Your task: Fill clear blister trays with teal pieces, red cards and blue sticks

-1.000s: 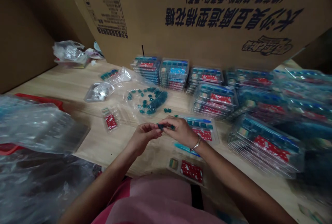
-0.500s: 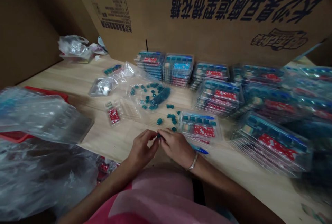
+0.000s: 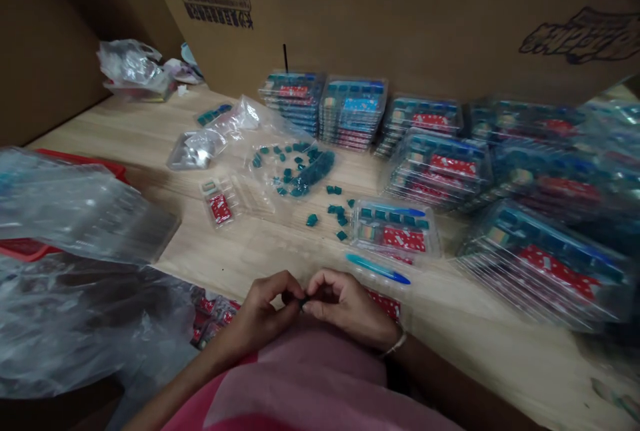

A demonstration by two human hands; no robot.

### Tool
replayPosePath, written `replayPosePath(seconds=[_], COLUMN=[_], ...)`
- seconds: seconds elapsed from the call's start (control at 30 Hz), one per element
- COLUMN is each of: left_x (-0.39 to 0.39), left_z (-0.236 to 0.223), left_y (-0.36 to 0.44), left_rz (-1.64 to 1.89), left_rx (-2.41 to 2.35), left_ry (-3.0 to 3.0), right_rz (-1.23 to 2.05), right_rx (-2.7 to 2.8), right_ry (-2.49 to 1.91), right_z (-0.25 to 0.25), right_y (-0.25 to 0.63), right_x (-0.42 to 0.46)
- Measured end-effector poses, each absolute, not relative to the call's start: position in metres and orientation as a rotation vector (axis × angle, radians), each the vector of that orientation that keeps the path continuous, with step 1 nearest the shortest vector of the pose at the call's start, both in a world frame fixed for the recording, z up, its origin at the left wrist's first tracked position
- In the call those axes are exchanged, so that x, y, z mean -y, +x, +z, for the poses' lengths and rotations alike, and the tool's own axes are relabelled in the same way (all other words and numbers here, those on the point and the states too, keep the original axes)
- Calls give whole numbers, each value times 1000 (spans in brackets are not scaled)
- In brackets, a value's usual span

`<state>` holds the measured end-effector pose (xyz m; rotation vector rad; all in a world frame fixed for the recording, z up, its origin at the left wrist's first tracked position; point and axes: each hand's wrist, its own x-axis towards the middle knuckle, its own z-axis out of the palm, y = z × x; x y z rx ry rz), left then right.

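Note:
Low in the view, close to my body, my left hand (image 3: 270, 304) and my right hand (image 3: 345, 306) meet at their fingertips. Both are closed in a pinch on one small dark teal block (image 3: 302, 303), mostly hidden by the fingers. Partly under my right hand lies a red packet with white dots (image 3: 387, 304). A blue pen (image 3: 379, 269) rests on the table just beyond that hand. Farther off is a filled clear tray (image 3: 395, 228) with teal blocks, a pen and a red dotted packet. Loose teal blocks (image 3: 337, 214) lie to its left.
A clear bag (image 3: 250, 126) with teal blocks around its mouth lies mid-table. Stacks of filled trays (image 3: 353, 114) line the back and right. Empty clear trays (image 3: 100, 218) lean over a red basket (image 3: 90, 158) at left. A cardboard box (image 3: 400, 38) stands behind.
My hands have drawn closer to my body, still pinching the small block. The pen and the red dotted packet by my right hand show more. The head view has tilted down somewhat.

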<state>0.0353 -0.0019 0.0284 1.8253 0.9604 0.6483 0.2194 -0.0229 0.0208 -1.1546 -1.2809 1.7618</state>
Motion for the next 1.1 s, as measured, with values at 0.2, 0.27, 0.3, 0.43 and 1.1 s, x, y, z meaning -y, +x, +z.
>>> replayPosePath(seconds=[0.2,0.27,0.3,0.43,1.1], left_x=[-25,-32,-34,-30,-47], left_z=[11,1,-3,-9,14], left_y=[27,23,22,24,33], left_rz=[532,429,397,386,765], left_rx=[-1085,-1167,-1183,-1198,-1186], left_ry=[2306,2420,2441,2440,1525], right_rz=[1076,804,747,699,628], right_rx=[1827,2068,2179,2420,2349], right_ry=[-1391,-1469,-1487,-1496,-1475], right_z=[21,22,22,20,35], right_y=[227,226,224,214,226], right_x=[-4,-17,-23,-37,-88])
